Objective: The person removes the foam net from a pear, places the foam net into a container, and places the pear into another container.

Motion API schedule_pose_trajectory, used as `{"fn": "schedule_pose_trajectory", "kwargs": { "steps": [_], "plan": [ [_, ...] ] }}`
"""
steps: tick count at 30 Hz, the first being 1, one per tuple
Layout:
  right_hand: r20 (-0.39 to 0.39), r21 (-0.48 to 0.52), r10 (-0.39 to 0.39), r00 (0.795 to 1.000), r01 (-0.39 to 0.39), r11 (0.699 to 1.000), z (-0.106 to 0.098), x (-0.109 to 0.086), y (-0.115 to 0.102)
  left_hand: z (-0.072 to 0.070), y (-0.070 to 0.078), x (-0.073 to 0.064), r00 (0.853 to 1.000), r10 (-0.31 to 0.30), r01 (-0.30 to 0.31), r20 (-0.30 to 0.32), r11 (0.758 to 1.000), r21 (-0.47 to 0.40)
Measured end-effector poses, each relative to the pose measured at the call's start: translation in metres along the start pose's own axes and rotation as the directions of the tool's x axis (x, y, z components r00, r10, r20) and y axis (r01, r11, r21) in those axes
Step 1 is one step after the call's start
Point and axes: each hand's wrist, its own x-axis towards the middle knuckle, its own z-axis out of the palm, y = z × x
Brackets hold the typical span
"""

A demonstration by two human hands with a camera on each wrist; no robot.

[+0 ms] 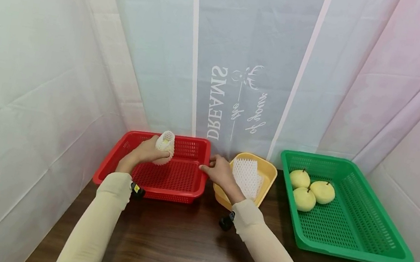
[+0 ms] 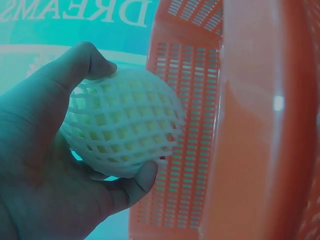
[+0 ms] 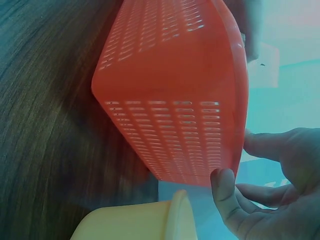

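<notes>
My left hand grips a pale yellow pear in a white foam net, holding it above the red basket. In the left wrist view the thumb and fingers curl round the netted pear. At the basket's right side, my right hand pinches the rim. The right wrist view shows the thumb on the inner edge of the red basket and fingertips against its outer wall. Beside this hand, a yellow tray holds white foam nets.
Over on the right stands a green basket with three unwrapped pears near its left side. All the containers rest on a dark wooden table. Pale curtains hang behind and at both sides.
</notes>
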Motion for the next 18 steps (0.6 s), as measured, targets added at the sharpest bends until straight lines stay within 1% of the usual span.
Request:
{"fn": "schedule_pose_trajectory", "kwargs": {
  "steps": [4, 12, 18],
  "plan": [
    [-0.018, -0.029, -0.022, 1.000, 0.022, 0.999, -0.002, -0.001, -0.002, 0.004, 0.002, -0.001, 1.000, 0.019, -0.019, -0.002, 1.000, -0.009],
    [-0.057, -0.086, -0.050, 0.997, 0.045, 0.995, -0.004, -0.007, -0.005, 0.012, 0.013, -0.007, 0.998, 0.055, -0.056, -0.015, 0.998, -0.042],
    [-0.062, -0.091, -0.058, 0.996, 0.053, 0.994, -0.004, -0.010, -0.006, 0.018, 0.021, -0.011, 0.998, 0.060, -0.061, -0.021, 0.997, -0.053]
  ]
}}
